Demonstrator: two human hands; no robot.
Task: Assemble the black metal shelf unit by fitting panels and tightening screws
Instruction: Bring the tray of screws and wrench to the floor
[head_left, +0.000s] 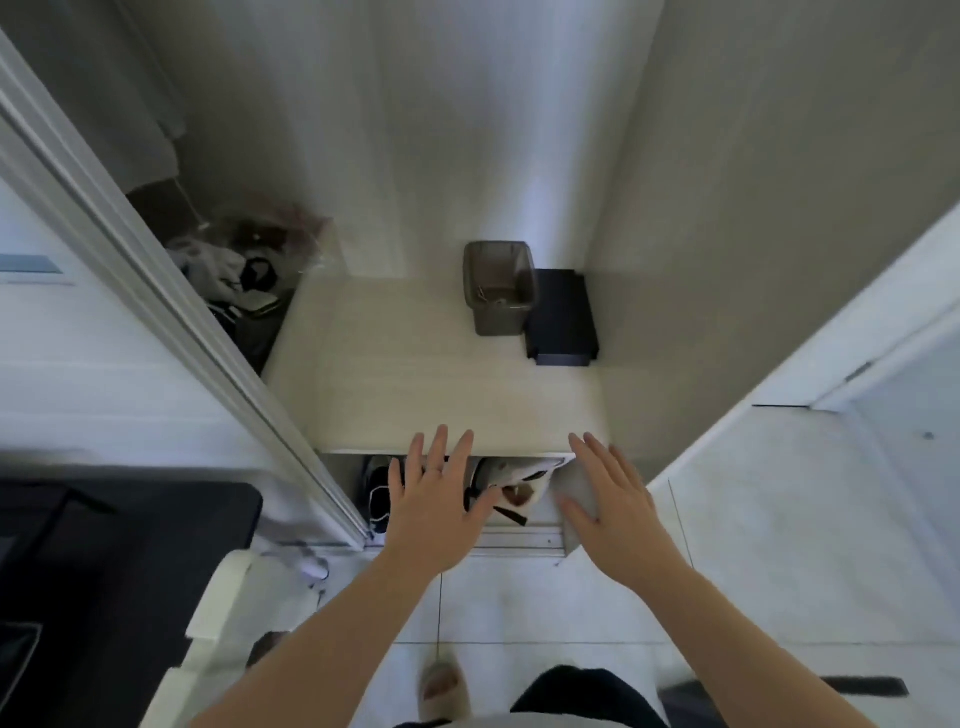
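Since the left hand (441, 504) and right hand (618, 504) reach out, each grip wide and empty, I would lift the black shelf unit (563, 317) by both sides, clear of the bin (498, 288).

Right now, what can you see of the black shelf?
The black shelf is small, matte and boxy, seemingly metal, with a flat top and a lip at its near edge. It sits on the pale counter at the far right, close against the bin. The left hand and right hand are clear of it.
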